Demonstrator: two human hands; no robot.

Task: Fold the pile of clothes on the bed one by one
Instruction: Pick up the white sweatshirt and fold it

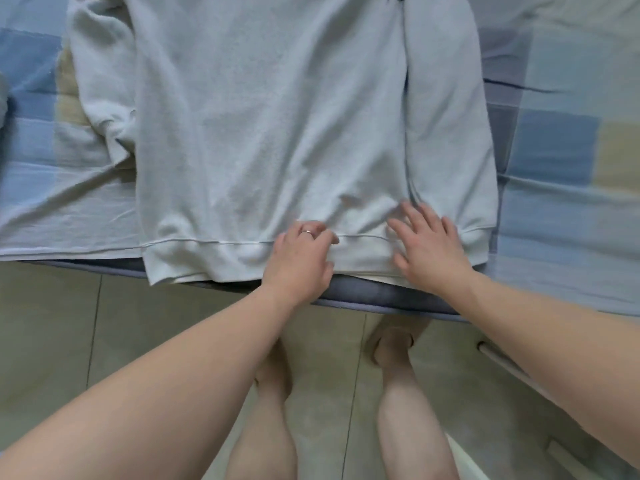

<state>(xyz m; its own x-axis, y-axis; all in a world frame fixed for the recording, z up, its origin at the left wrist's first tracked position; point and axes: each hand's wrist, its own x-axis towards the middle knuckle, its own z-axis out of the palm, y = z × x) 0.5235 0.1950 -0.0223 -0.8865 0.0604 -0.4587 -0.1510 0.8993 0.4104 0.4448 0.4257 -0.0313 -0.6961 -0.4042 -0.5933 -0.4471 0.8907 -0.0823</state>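
Sweatshirt (270, 116): pale, flat on the bed (554, 209), hem (214, 258) at the near edge and slightly overhanging it. Left hand (301, 258) on the hem band, fingers curled; cannot tell if it pinches cloth. Right hand (429, 247) flat, fingers spread, pressing fabric just to the right.

Risks:
- A tug toward the near side could slide the garment off.
- Left sleeve (100, 81) lies crumpled; folding over it would likely trap creases.
- Both hands sit right of centre, so lifting from there may skew the fold.

Sweatshirt (270, 133): soft matt fleece cloth, ribbed hem. Bedsheet (561, 209): smooth cotton-like cloth. Floor (45, 323): glossy tile.
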